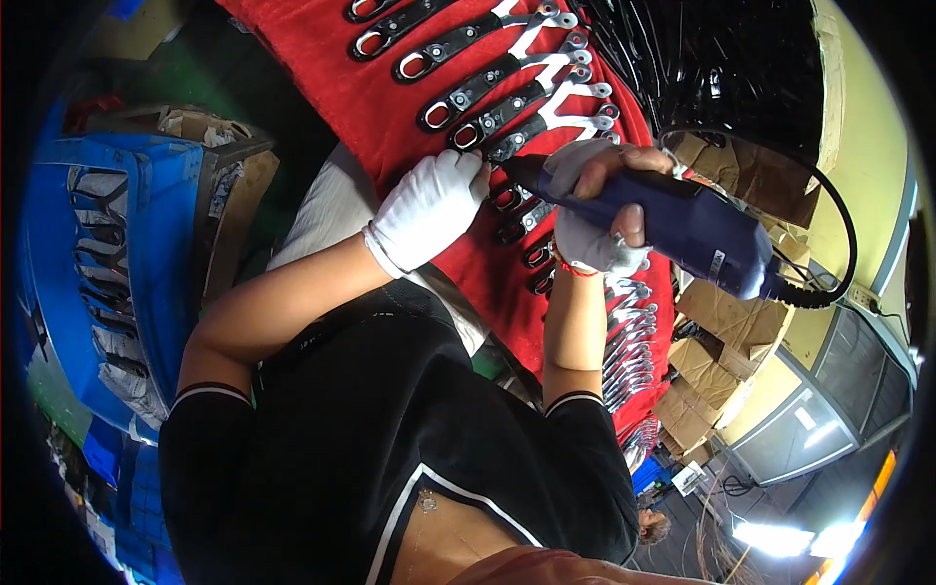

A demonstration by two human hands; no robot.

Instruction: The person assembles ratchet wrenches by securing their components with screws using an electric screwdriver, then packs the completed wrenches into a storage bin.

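My right hand [604, 195], in a white glove with bare fingertips, is wrapped round a dark blue corded power tool [687, 229]. The tool's black tapered nose [524, 173] points left, close to my left hand. My left hand [432, 208], in a white glove, has its fingers curled at the handle end of a black-handled metal piece [514, 139]; its fingertips are partly hidden. More such pieces [480, 88] lie in a row on a red cloth [341, 88], each with a looped black handle and a silver forked end.
A black cable [850, 224] loops from the tool at the right. Black plastic sheeting [721, 68] and cardboard [721, 366] stand beyond the cloth. To my left, a blue bin [161, 185] holds more pieces. A person's head [653, 526] shows at lower right.
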